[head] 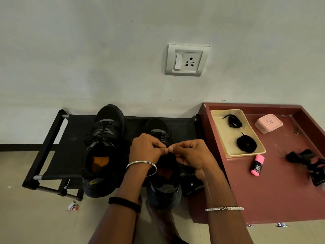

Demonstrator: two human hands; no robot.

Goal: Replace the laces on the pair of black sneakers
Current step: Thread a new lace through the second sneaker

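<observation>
Two black sneakers stand on a low black rack (52, 136). The left sneaker (103, 147) is laced, with an orange insole showing. Over the right sneaker (163, 184) my left hand (146, 149) and my right hand (191, 154) meet, and both pinch its black lace (169, 147) between thumb and fingers at the eyelets. Much of that shoe's tongue is hidden by my hands. Two black laces lie in a beige tray (221, 138) to the right: a loose bundle (233, 120) at the back and a coiled one (246, 143) at the front.
The tray sits on a maroon table (263, 191) with a raised rim, next to a pink lidded box (268, 125), a pink highlighter (257, 164) and black clips (309, 164). A wall with a socket plate (186, 59) is close behind. A wrapper (73, 206) lies on the floor.
</observation>
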